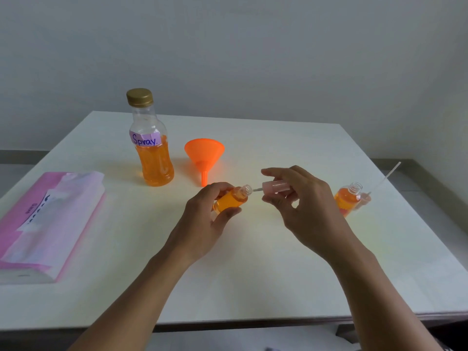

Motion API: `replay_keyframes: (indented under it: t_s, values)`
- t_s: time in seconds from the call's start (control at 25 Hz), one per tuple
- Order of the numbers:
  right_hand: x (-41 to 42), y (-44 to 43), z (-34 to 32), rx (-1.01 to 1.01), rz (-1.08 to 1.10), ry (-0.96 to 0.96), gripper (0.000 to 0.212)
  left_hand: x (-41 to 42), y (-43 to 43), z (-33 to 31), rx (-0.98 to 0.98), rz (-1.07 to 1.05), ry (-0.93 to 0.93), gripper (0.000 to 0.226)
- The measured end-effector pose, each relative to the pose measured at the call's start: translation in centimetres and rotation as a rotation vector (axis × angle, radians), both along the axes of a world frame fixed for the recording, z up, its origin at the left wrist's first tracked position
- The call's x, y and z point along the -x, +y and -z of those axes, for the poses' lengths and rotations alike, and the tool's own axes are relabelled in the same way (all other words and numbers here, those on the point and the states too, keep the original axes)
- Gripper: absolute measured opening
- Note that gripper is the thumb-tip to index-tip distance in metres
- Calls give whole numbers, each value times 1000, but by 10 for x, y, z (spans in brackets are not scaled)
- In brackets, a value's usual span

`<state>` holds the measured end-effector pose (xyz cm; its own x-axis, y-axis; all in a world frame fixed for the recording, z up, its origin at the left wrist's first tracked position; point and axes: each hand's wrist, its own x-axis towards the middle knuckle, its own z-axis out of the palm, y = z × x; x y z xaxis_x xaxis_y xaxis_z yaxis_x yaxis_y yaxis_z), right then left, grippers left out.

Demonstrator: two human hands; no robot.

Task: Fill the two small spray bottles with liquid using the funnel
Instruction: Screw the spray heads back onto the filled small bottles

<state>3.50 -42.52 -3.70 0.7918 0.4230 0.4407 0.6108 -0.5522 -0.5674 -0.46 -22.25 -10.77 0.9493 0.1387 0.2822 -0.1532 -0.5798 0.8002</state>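
A smooth, white, square-cornered table [253, 274] filled the view. At its 9 o'clock edge lay a long, soft pink plastic tissue pack [50, 219], crinkled and glossy, with a torn white opening along the top.

At about 11 o'clock stood a tall clear plastic bottle [152, 148] with a waisted, ribbed body and a gold screw cap. It was about half full of orange liquid and carried a purple paper label handwritten "Spray." Just to its right, near 12 o'clock, a bright orange plastic funnel [204, 153] stood with its round cone mouth up and its narrow spout pointing down at the table.

At the table's centre the left hand [202, 224] curled its fingers and thumb round a small clear spray bottle [233, 198]. The bottle was tilted with its open threaded neck towards 3 o'clock and was nearly full of orange liquid. The right hand [304, 211], just beside it, pinched a pale pink translucent spray cap [274, 186] in its fingertips. The cap's short white stem pointed at the bottle's mouth, close to it but apart.

At 3 o'clock a second small bottle [348, 198], also filled orange and uncapped, stood on the table. A thin white dip tube [386, 176] slanted up behind it towards 1 o'clock.
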Motion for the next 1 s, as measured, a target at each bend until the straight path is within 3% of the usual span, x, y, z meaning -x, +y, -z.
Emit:
replay_keyframes:
  t_s: [0.2,0.4,0.52,0.72,0.84,0.96,1.0]
  values:
    - [-6,-5,-2,-91,-7,201,28,-1,-14,2,18,56,4,44]
    - [-14,-17,-6,73,-201,73,30,0,-19,-2,17,113,24,33]
    - [-18,-20,-2,111,-163,44,12,0,-24,-3,40,111,25,32]
    - [-25,-28,-2,57,-37,393,49,-1,-28,-3,66,127,-14,39]
    - [-30,-38,2,3,-143,377,43,-1,-25,-2,91,113,-9,41]
    - [-29,-31,7,-56,-119,391,14,0,-24,-2,113,102,-1,42]
    - [-29,-29,7,-22,-74,376,29,0,-24,-3,119,102,-1,42]
